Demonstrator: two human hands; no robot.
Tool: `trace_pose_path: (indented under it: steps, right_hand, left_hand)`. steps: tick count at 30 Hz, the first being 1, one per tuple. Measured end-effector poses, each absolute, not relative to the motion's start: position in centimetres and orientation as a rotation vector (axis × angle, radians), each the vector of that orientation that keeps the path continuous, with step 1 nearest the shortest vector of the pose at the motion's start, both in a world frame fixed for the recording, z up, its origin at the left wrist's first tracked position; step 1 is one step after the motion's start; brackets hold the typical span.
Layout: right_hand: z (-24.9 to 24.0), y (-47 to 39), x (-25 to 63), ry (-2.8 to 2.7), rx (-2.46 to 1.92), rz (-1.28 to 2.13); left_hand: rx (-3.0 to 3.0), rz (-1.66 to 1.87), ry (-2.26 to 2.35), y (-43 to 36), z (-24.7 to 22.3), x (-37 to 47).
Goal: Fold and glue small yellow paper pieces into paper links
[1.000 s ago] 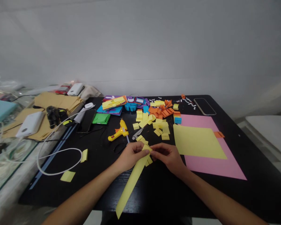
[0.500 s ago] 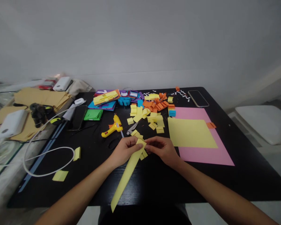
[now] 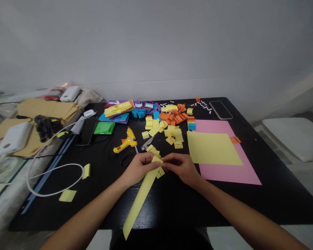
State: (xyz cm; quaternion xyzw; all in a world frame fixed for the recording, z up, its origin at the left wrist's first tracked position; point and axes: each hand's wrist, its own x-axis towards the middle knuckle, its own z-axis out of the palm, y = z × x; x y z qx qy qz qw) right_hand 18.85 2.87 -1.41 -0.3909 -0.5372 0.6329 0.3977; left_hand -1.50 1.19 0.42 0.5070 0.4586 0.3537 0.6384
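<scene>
A long yellow paper strip (image 3: 141, 200) slants down toward the table's front edge from between my hands. My left hand (image 3: 141, 169) pinches its upper end, thumb on top. The fingertips of my right hand (image 3: 179, 167) are closed on the strip's top right corner, close to my left thumb. Small folded yellow paper pieces (image 3: 160, 172) lie just beneath and behind the strip. Beyond my hands is a pair of scissors (image 3: 147, 142), partly covered by paper pieces. A yellow hot glue gun (image 3: 129, 140) rests to the left of them.
Yellow paper (image 3: 214, 147) lies over a pink sheet (image 3: 234, 176) on the right. Orange folded pieces (image 3: 173, 116) and a green paper bundle (image 3: 104, 127) sit farther back. A white cable (image 3: 54, 192) loops at left. Phones (image 3: 221, 110) lie on both sides.
The strip's lower end has shifted slightly down. Both hands keep nearly the same place and grip; the whole view has moved a little.
</scene>
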Motion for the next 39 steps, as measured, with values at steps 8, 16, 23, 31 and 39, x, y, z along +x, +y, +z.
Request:
trace_pose_path:
  steps: [8,16,23,31,39]
  right_hand:
    - [-1.44,2.90,18.82,-1.405,-0.967,1.585]
    - [-1.51,3.00,18.93,-1.410,-0.962,1.602]
    - [-1.35,2.93,18.92,-1.434,-0.981,1.606]
    - [-1.51,2.89,18.98,-1.415,-0.973,1.629]
    - [-1.57,2.93,18.96,-1.415,-0.952,1.640]
  left_hand:
    - [1.116,0.801,1.053,1.22,0.45,-1.35]
    - [1.097,0.775,1.040,1.19,0.37,-1.35]
    - [1.116,0.768,1.033,1.21,0.11,-1.47]
    - [1.124,0.760,1.040,1.26,0.07,-1.46]
    - [1.135,0.752,1.008,1.36,-0.01,-1.62]
